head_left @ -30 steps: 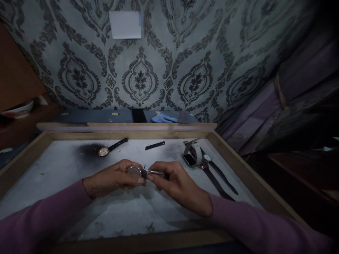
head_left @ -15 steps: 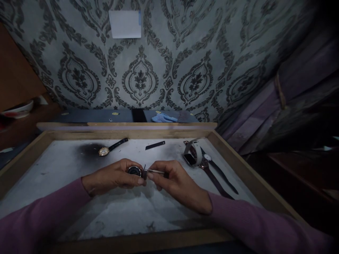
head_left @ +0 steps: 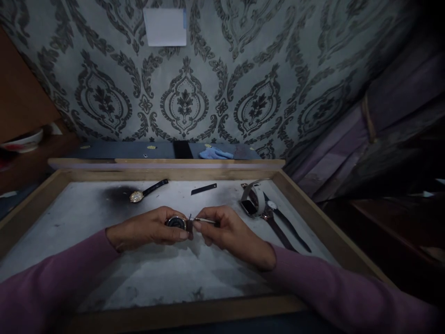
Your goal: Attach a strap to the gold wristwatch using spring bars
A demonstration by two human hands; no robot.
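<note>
My left hand (head_left: 151, 226) is closed round a wristwatch (head_left: 177, 223) with a dark dial and a silver rim, face up. A short dark strap piece (head_left: 189, 227) sticks out on the watch's right side. Between the thumb and fingers of my right hand (head_left: 229, 232) is a slim silver tool (head_left: 207, 220), lying almost level. Its left end reaches the strap beside the watch case. A small thin dark piece stands up there, too small to name. Part of the tool is hidden by my fingers, and its exact kind does not show.
A wooden-rimmed tray (head_left: 170, 174) with a white base surrounds my hands. On it lie a gold-rimmed watch (head_left: 136, 196), a dark flat blade (head_left: 204, 189), a grey-strapped smartwatch (head_left: 248, 207) and other strap watches (head_left: 288, 227). Behind the rim rests a blue cloth (head_left: 216, 153).
The view has shifted slightly. Both hands keep their hold on the watch and the silver tool, and the tool's tip stays at the strap. The strap piece shows a little more.
</note>
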